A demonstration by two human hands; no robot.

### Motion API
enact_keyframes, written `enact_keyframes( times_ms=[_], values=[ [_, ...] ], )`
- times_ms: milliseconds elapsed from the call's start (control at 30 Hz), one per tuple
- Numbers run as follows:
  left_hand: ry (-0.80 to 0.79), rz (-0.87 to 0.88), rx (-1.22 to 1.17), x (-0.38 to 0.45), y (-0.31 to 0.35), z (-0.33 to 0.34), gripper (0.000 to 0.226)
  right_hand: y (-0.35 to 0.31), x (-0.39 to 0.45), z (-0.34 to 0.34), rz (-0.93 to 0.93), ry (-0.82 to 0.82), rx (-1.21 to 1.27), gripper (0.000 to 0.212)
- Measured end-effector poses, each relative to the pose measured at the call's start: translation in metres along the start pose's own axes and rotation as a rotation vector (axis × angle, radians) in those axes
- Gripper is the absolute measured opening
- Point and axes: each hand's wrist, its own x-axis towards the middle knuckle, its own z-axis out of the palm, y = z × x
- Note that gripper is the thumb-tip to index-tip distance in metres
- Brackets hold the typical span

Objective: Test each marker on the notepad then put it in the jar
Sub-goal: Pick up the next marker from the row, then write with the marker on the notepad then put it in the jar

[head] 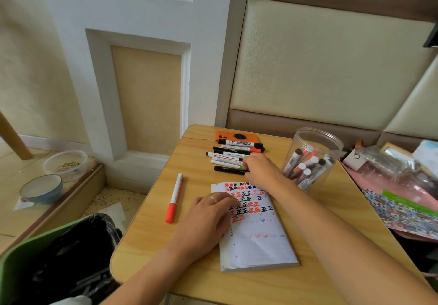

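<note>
One wooden desk [151,212] carried everything of the task. At its near left corner stood one green bin [28,252] lined with a black bag.

One notepad [256,236] lay open on the desk's near middle, its upper half filled with rows of red and black marks, fainter blue and red marks lower down.

One clear plastic jar [315,148] stood lidless at the far right of the desk, just right of the right forearm. It held a bundle of markers leaning together, about seven by their caps, though the exact count could not be told.

The left hand [208,219] rested flat on the left side of the notepad, its fingers [233,201] straight and lying together on the page, one of them wearing a ring.

The right hand [260,169] reached to the far middle of the desk, to the right end of a row of loose markers [233,154]. Its fingers [246,163] were curled over the ends of the nearest ones; whether they already pinched one could not be told.

That row lay just beyond the notepad, parallel and touching side by side: about six markers, black-capped mostly, one with a red end, the nearest one black [226,168].

One orange device [233,136] lay at the far edge, touching the farthest marker.

One red-capped marker [175,198] lay alone, well left of the notepad, cap toward the near side.
</note>
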Motion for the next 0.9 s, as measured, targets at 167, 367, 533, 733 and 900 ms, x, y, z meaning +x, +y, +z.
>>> enact_keyframes(
  times_ms=[167,367,533,733,900],
  values=[
    [0.047,-0.034,-0.078,-0.001,0.000,0.001,0.017,-0.010,-0.018,-0.018,-0.014,0.196,0.354,0.010],
    [0.097,-0.058,-0.262,-0.002,0.006,-0.003,0.015,-0.034,-0.082,-0.034,-0.026,0.094,1.055,0.017],
    [0.112,0.003,-0.227,-0.005,0.007,-0.004,0.008,-0.038,-0.116,-0.017,0.023,-0.007,1.392,0.012],
    [0.180,-0.047,-0.142,-0.005,0.007,-0.004,0.018,-0.012,-0.122,-0.016,0.108,0.118,1.656,0.016],
    [0.145,-0.014,-0.020,-0.006,0.008,-0.004,0.024,0.016,-0.121,-0.028,-0.023,0.049,1.239,0.004]
  ],
)
